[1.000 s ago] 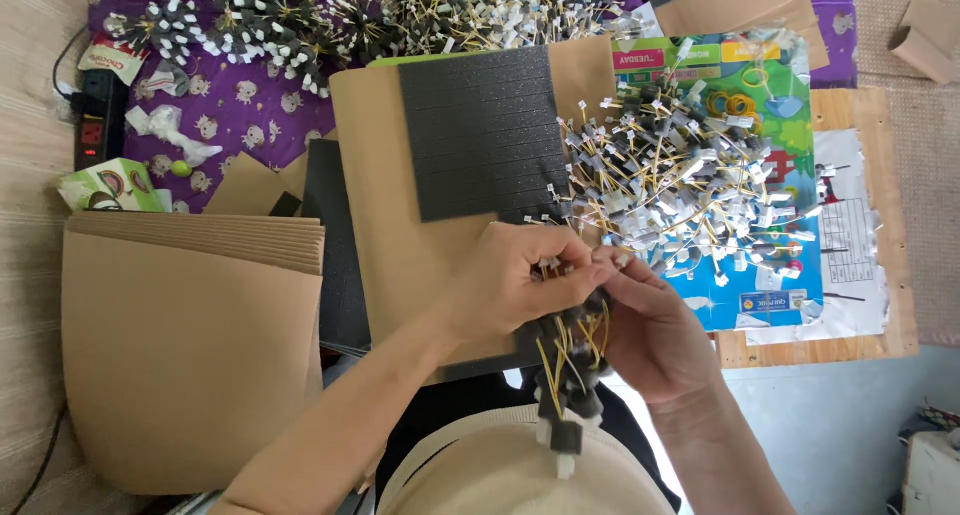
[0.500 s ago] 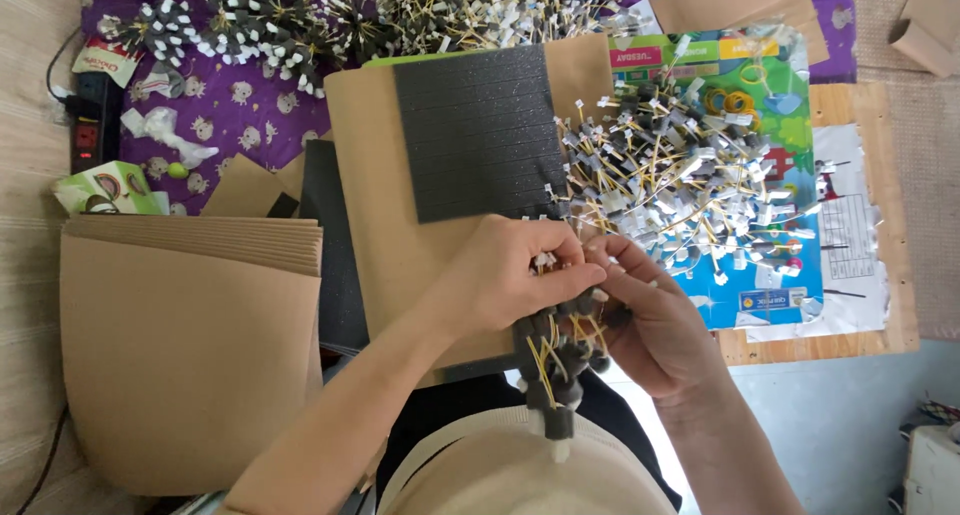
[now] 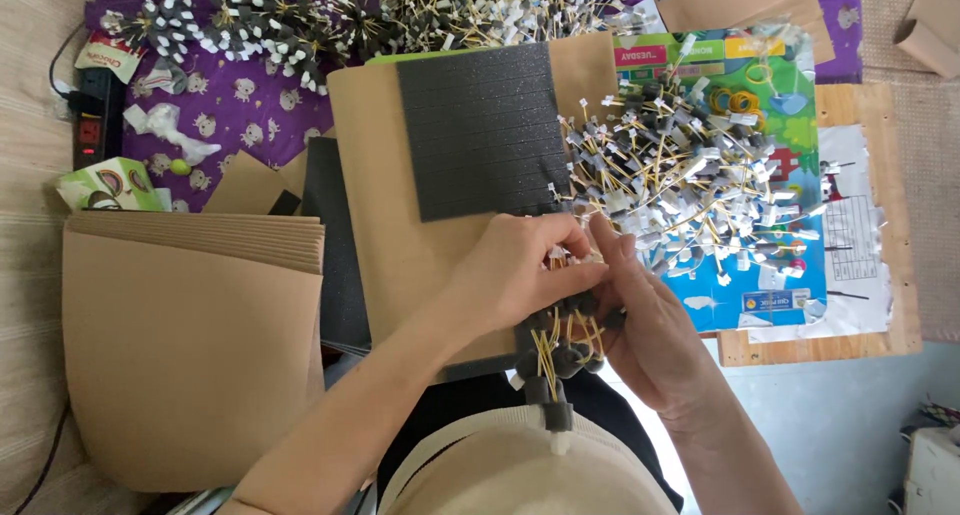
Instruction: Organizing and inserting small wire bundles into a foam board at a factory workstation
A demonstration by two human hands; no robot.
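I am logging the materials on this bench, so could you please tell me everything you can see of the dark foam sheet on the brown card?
The dark foam sheet is a charcoal, roughly square pad, scored into a fine grid of small blocks. It lies flat on a brown card sheet, near its upper right. Its lower edge is ragged, as if some blocks are missing. The left hand sits just below that edge; contact cannot be told.

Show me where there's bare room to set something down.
Free: the brown paper stack at left, and the bare cardboard strip left of the black foam sheet. Crowded: the pile of tagged sticks at right, and the bundles along the top edge.
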